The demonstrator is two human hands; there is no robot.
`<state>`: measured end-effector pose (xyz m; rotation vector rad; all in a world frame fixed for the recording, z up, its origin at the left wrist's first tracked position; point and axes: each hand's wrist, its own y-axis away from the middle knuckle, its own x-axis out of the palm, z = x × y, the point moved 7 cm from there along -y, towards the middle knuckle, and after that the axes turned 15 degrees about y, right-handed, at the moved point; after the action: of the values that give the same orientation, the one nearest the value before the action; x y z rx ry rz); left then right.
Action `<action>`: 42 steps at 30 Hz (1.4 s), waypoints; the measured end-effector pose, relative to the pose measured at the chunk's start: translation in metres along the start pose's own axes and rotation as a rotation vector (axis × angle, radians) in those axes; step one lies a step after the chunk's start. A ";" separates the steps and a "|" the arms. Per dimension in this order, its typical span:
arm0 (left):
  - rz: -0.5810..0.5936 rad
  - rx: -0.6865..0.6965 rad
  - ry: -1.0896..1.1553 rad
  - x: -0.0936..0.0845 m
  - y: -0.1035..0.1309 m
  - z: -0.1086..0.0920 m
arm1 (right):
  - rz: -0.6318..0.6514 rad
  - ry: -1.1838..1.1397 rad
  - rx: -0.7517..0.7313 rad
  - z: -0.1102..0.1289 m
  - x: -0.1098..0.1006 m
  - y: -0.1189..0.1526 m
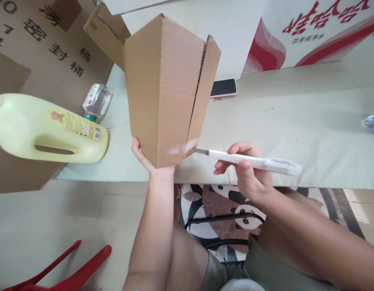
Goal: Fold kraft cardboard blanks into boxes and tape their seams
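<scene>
A brown cardboard box [177, 85] stands tilted over the table, a long open seam down its right side. My left hand [153, 163] grips it from below, the thumb on its left face and most fingers hidden behind it. Across the seam near the bottom runs a strip of whitish, partly clear tape [182, 147]. In my right hand [246, 167] is a white utility knife [250, 161], pinched between thumb and fingers. Its blade is out and points left, with the tip at the box's lower right edge by the tape; whether it touches is hard to tell.
A yellow jug [50, 125] and a clear bottle with a green cap [96, 100] lie at the left, near a large printed carton [68, 56]. Behind the box are a phone [223, 87] and a white-and-red carton [314, 36]. A red chair part [78, 268] is lower left.
</scene>
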<state>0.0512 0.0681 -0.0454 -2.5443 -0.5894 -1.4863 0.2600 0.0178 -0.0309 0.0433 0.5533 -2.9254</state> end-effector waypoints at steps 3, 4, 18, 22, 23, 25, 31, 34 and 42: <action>0.007 -0.034 -0.011 0.004 0.002 0.004 | 0.024 0.219 -0.221 0.016 -0.001 -0.001; 0.012 -0.055 -0.015 0.005 0.003 0.006 | 0.024 0.285 -0.298 0.021 -0.001 0.000; -0.029 -0.004 -0.164 -0.007 -0.003 0.011 | -0.050 0.521 -0.423 0.027 0.003 -0.002; -0.027 -0.023 -0.134 -0.008 0.000 0.012 | -0.035 0.539 -0.392 0.025 0.004 -0.003; -0.023 -0.035 -0.118 -0.008 0.000 0.012 | -0.037 0.546 -0.392 0.025 0.003 -0.003; -0.039 -0.082 -0.083 -0.011 0.000 0.015 | -0.043 0.563 -0.387 0.025 0.002 -0.003; -0.019 -0.261 -0.047 -0.009 0.001 0.028 | -0.058 0.594 -0.318 0.022 -0.003 -0.004; -0.009 -0.254 -0.029 -0.005 0.001 0.033 | -0.053 0.583 -0.275 0.018 -0.005 -0.005; -0.040 -0.223 0.042 -0.007 -0.005 0.044 | -0.049 0.540 -0.213 0.004 -0.008 -0.006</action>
<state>0.0818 0.0844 -0.0740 -2.6702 -0.4969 -1.7029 0.2673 0.0229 -0.0243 0.8174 0.9466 -2.8670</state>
